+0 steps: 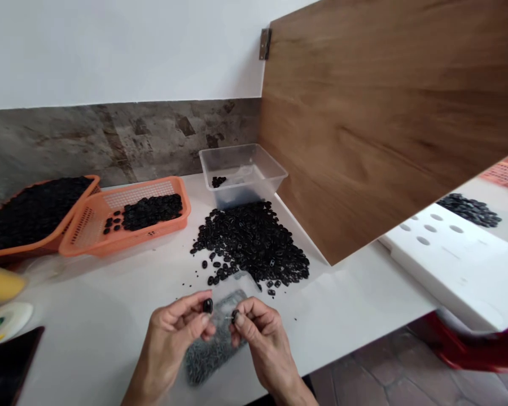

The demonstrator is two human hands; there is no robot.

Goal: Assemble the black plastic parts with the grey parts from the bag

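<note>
Two hands pinching small black parts at the front edge of a white worktop.

Behind the hands a black parts heap (pixel 254 242) lies mid-worktop before a clear tub (pixel 242 172); two orange baskets (pixel 127 217) sit at the back left. A bag of small pieces (pixel 214 349) lies under the hands. The left hand (pixel 173 332) pinches a black part (pixel 207 305); the right hand (pixel 260 332) pinches another small part (pixel 235 317).

I stand at a white counter (pixel 110 293) set against a white wall (pixel 110 45) with a mottled grey stone backsplash (pixel 110 135). A hinged wooden panel (pixel 385 113) stands to my right, above the reddish-brown tiled floor (pixel 385 383).
</note>
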